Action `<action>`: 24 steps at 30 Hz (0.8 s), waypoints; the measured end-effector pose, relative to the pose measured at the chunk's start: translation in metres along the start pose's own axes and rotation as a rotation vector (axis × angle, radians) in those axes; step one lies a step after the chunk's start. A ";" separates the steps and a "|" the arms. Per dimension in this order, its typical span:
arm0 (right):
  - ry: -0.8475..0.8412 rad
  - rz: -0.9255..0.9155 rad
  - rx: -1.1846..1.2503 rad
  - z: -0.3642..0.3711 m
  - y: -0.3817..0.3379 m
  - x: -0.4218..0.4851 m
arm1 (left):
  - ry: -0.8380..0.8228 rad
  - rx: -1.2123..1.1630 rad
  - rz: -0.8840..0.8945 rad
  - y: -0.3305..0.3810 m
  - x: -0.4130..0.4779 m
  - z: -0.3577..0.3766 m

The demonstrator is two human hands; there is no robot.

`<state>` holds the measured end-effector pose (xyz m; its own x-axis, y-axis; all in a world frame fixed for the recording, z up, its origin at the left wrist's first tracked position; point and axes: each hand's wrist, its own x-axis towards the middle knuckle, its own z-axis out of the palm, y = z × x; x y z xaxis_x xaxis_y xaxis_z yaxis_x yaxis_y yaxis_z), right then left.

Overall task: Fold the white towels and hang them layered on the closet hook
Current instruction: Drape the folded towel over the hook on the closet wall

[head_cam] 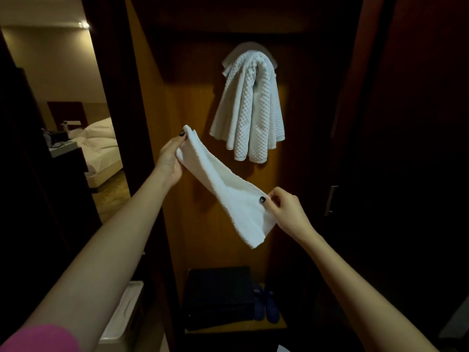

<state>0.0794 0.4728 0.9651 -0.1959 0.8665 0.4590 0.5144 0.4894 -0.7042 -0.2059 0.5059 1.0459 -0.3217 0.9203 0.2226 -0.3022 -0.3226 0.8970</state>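
With pinching fingers, my left hand (170, 158) and right hand (285, 213) stretch the small towel (225, 189) flat, ready to drape over the hung towel (251, 107).

**Towel Held Before the Closet, Below the Hung Ones**

The hung towels (250, 102) draped high on the closet's back panel (182, 110), one layered over another. Below and left of them, in front of the panel, a towel (223, 184) stretched slantwise between the hands. The left hand (170, 158) held its upper end, and the right hand (284, 209) pinched its lower end, further right. On the closet floor beneath sat a box (219, 295), with a pair of slippers (266, 306) just beside it on the right. A door (406, 148) with a handle (331, 199) stood right of the closet. Left of the closet a bin (127, 308) stood low, and a bed (101, 146) lay well behind it.
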 end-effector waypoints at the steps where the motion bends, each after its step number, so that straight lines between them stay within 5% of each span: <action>1: 0.025 -0.018 -0.013 0.000 -0.001 -0.001 | 0.005 -0.009 0.000 -0.002 -0.001 -0.001; 4: -0.008 0.088 0.207 -0.006 -0.005 0.000 | 0.027 -0.026 -0.009 -0.009 -0.002 -0.006; 8: -0.291 0.141 0.597 -0.023 -0.010 -0.002 | 0.036 -0.077 -0.044 -0.015 -0.005 -0.013; 13: -0.378 -0.114 0.067 -0.023 -0.003 -0.004 | 0.076 -0.054 -0.064 -0.020 -0.003 -0.014; 16: -0.408 -0.040 -0.171 -0.016 0.004 -0.005 | 0.069 0.026 -0.065 -0.018 -0.002 -0.008; 24: -0.416 0.226 -0.035 -0.007 -0.004 -0.007 | -0.001 0.127 -0.055 -0.011 0.004 0.001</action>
<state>0.0846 0.4641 0.9692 -0.3896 0.9203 0.0358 0.6093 0.2866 -0.7393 -0.2033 0.5135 1.0374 -0.3069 0.9360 0.1726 -0.2035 -0.2417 0.9488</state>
